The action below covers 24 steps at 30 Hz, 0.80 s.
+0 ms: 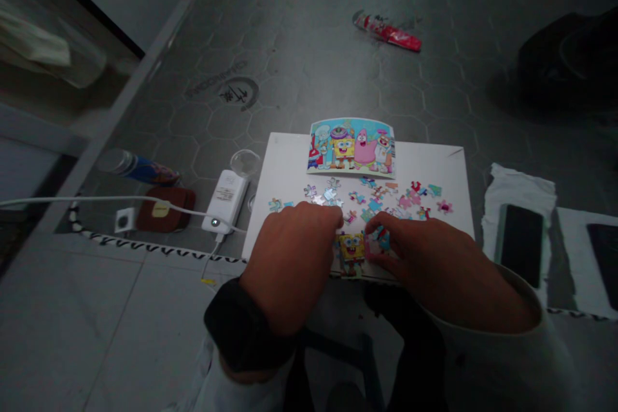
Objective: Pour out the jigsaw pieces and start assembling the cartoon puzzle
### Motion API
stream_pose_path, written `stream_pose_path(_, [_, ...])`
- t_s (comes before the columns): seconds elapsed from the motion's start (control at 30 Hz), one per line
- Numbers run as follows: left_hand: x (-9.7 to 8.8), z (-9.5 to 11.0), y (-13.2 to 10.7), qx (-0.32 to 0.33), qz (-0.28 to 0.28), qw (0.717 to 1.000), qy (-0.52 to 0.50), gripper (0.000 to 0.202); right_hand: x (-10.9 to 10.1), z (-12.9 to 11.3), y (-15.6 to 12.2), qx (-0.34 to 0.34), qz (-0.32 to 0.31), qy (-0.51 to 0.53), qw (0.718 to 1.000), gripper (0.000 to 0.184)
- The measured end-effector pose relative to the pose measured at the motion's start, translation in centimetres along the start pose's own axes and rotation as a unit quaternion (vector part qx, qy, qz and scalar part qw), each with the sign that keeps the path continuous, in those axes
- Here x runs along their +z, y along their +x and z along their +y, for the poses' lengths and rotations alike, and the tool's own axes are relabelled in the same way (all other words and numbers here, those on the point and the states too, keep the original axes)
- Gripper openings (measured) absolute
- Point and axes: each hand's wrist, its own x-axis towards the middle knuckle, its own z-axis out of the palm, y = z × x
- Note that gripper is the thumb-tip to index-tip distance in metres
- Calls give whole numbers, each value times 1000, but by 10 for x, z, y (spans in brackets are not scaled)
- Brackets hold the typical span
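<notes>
A partly joined jigsaw puzzle with a yellow square cartoon figure lies at the near edge of a white board. My left hand, wearing a black watch, is closed at its upper left; the undersides of its fingers are hidden. My right hand curves its thumb and index finger around a pinkish jigsaw piece at the puzzle's right side. Loose jigsaw pieces are scattered just beyond both hands. Behind them rests a printed picture card of the cartoon characters.
Left of the board are a white power bank with a cable, a clear round lid, a brown case and a blue tube. A phone lies on white paper at right. A red wrapper lies farther back.
</notes>
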Motion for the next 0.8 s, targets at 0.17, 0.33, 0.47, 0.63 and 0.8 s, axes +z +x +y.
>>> stream_pose_path(0.17, [1,-2,-1,0,8,1000,7,25,5,15,-4,-6,47,23,999,28])
stream_pose_path(0.33, [-1,-3,-1,-3,9,1000,11,25,9,33,-6,-1,62,31,998,30])
stream_pose_path(0.47, [-2,-3,-3,-10,9,1000,7,24,9,41,-7,-1,71,31,997,29])
stream_pose_path(0.63, [-4,-7,-3,-26,7,1000,-4,23,7,48,-9,28,66,26,997,28])
stream_pose_path(0.8, [-7,-10,-5,-38,8,999,-13,25,5,62,-12,63,52,50,995,30])
